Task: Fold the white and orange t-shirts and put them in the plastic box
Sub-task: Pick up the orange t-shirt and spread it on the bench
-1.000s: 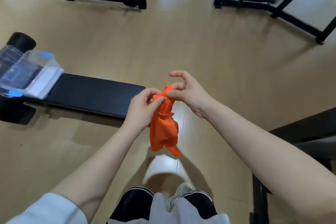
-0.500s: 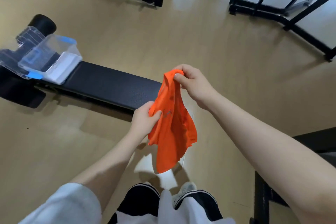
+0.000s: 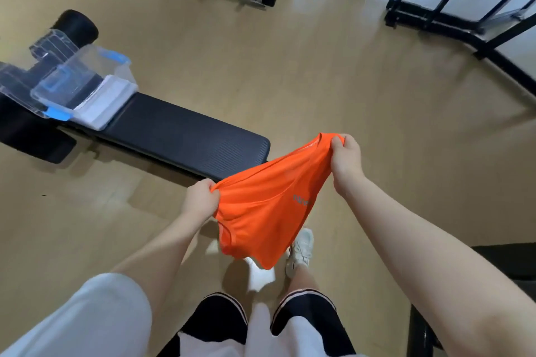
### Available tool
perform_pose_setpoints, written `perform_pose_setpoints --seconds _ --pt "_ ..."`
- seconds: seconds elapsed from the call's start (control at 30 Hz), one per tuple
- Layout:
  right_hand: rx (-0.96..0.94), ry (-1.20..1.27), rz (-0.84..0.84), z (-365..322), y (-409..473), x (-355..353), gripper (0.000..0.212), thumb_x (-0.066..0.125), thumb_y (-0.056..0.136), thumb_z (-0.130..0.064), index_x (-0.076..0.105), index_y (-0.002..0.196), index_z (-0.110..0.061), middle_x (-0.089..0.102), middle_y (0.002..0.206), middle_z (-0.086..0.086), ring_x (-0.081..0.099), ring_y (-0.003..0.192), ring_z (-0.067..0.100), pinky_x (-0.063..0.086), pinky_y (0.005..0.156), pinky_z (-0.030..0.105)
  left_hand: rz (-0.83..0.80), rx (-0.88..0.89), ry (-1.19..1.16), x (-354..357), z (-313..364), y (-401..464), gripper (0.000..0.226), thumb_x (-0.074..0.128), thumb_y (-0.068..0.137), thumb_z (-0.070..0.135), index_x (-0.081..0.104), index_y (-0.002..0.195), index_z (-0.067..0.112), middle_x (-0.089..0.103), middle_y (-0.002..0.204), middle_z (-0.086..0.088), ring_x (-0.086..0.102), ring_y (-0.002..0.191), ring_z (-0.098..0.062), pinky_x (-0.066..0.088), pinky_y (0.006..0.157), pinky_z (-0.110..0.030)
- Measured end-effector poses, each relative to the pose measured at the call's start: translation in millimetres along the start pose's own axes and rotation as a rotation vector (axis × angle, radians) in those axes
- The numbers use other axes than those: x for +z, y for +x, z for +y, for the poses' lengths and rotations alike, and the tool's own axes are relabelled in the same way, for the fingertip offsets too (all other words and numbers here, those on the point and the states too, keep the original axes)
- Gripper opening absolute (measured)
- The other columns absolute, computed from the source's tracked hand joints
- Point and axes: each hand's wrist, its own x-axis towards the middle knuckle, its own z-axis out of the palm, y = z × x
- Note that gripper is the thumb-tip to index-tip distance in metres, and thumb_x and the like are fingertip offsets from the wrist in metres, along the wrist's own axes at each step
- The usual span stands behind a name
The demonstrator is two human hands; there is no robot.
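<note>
Both hands hold the orange t-shirt point(image 3: 269, 203) stretched in the air at the frame's centre: left hand point(image 3: 200, 201) fisted on one edge, right hand point(image 3: 345, 159) clenched on the collar end. At left, the clear plastic box point(image 3: 84, 81) sits on the black bench point(image 3: 185, 133), white t-shirt point(image 3: 101, 104) inside.

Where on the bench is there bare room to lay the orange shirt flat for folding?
The bench pad is bare from the plastic box to its near end by the left hand. The far end is crowded with the box and its lid.
</note>
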Motion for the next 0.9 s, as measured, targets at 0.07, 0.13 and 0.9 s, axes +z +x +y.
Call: perform_pose_setpoints --seconds 0.07,0.13,0.9 --pt "-0.008 -0.048 0.011 0 33 8 0.015 0.040 0.094 -0.014 0.055 0.090 -0.014 0.055 0.081 0.000 0.050 0.079 0.016 0.042 0.073 0.029 -0.036 0.030 -0.193 6 15 15 0.022 0.045 0.084 0.004 0.053 0.066 0.014 0.059 0.072 -0.004 0.054 0.073 -0.027 0.039 0.066 -0.033" --pt "-0.014 -0.057 0.015 -3 72 22 0.013 0.046 0.091 -0.016 0.058 0.088 -0.017 0.059 0.087 0.003 0.053 0.083 0.018 0.045 0.079 0.034 -0.136 0.066 -0.350 7 37 28 0.023 0.045 0.089 0.006 0.058 0.072 0.015 0.057 0.069 0.004 0.053 0.067 -0.013 0.041 0.066 -0.032" --pt "-0.362 -0.682 -0.547 10 247 524 0.026 0.050 0.093 -0.020 0.064 0.113 -0.010 0.066 0.113 0.015 0.058 0.108 0.031 0.042 0.085 0.032 0.440 -0.602 -0.893 -91 -157 330 0.027 0.053 0.091 0.013 0.050 0.064 0.011 0.043 0.057 -0.007 0.042 0.047 -0.015 0.035 0.035 -0.013"
